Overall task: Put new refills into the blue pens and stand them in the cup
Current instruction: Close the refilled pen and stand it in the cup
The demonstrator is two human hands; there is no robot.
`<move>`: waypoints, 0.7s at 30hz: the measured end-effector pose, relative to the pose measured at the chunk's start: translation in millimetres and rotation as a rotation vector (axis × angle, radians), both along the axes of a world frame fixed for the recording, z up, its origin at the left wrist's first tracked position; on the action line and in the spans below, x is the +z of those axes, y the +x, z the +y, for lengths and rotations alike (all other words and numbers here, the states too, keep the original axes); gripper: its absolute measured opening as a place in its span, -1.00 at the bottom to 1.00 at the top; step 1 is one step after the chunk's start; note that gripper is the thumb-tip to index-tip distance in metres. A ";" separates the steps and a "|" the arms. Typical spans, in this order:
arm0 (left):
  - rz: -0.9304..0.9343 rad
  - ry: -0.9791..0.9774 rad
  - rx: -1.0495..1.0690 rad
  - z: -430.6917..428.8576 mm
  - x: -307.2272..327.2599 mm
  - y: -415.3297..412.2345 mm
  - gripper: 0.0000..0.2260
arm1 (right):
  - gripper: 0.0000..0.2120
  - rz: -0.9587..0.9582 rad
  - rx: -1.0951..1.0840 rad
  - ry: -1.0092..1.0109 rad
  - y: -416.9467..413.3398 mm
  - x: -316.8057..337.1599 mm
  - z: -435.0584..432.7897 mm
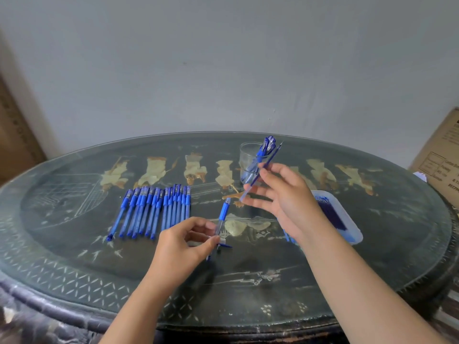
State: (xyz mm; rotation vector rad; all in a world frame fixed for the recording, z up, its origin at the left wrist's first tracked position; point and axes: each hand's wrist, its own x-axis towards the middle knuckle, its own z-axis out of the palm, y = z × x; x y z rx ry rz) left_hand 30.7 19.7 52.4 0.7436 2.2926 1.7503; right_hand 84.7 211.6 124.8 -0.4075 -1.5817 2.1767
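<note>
Nearest us lay the dark, patterned rim of the oval worktop (pixel 74 264), with both bare forearms reaching over it. Our left hand (pixel 183 242) pinched the clear end of a pen barrel (pixel 223 212) between thumb and fingertips, holding it above the worktop with its blue grip pointing away from us. Just beside that hand a small blue pen part (pixel 225 246) lay on the surface; we could not tell which piece it was. Our right hand (pixel 285 194) was raised further back and to the right, thumb and fingers pinching a thin blue refill (pixel 252 183) tilted with its tip up and away, in front of the cup (pixel 247 157). The two hands were apart, and the refill was clear of the barrel. The clear glass cup stood upright near the far edge with a few blue pens (pixel 267 145) leaning in it. To the left, a row of blue pens (pixel 151 209) lay side by side. Behind the right wrist sat a pale plastic tray (pixel 352 227) holding dark blue refills (pixel 331 214). A cardboard box (pixel 439 157) stood at the far right.
</note>
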 end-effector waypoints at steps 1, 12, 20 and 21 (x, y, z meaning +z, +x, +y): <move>-0.001 -0.001 0.001 -0.6 -0.4 -0.3 -0.83 | -0.86 0.022 0.026 -0.034 -1.7 0.4 -6.0; 0.015 -0.017 -0.023 -5.5 -2.0 -2.7 -0.83 | -0.90 -0.035 0.029 0.021 -12.0 0.0 -22.0; 0.014 0.011 0.010 -5.5 -3.1 -4.1 -0.84 | -0.92 -0.105 0.067 0.404 -13.7 -2.9 -29.1; 0.011 0.027 0.024 -5.3 -3.1 -4.9 -0.84 | -0.91 -0.125 0.091 0.464 -13.8 -5.0 -31.1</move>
